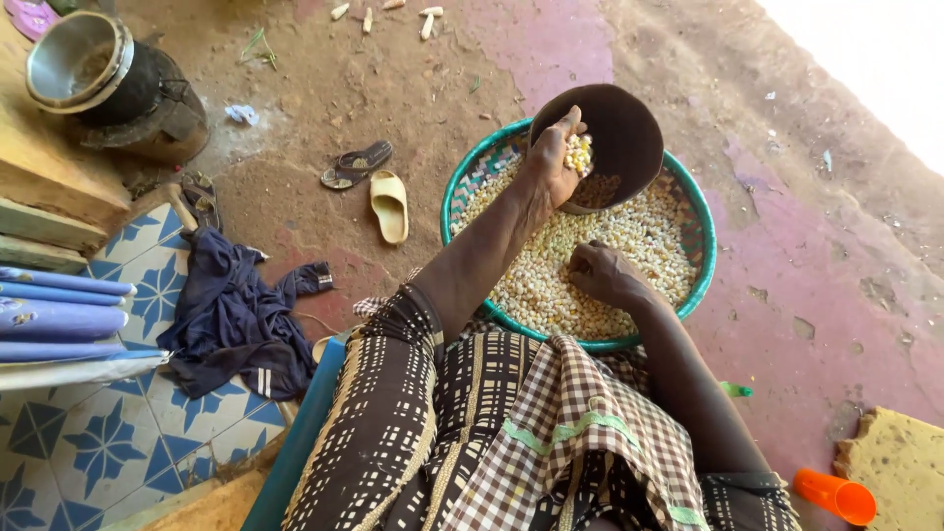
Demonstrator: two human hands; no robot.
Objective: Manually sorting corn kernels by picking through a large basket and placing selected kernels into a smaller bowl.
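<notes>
Item count, head view:
- Woven basket of maize kernels [688, 202]: one.
- Dark bowl [619, 133]: one.
- Loose sandals: two, one dark [356, 164], one yellow [389, 205].
- Orange cup [836, 496]: one.
- Bare maize cobs [429, 20] on the ground: about five.
- Metal pot [77, 61]: one.

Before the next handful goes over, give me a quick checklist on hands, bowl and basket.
1. Left hand carries kernels: ok, a palmful sits at the rim of the dark bowl.
2. Hand over the bowl mouth: ok, it is at the rim.
3. Bowl support: cannot tell, what holds it is hidden.
4. Right hand in the maize: ok, it rests on the pile.
5. Green-rimmed basket steady on the ground: ok, sits flat.
6. Room left in the bowl: ok, only a shallow layer of kernels shows.
</notes>
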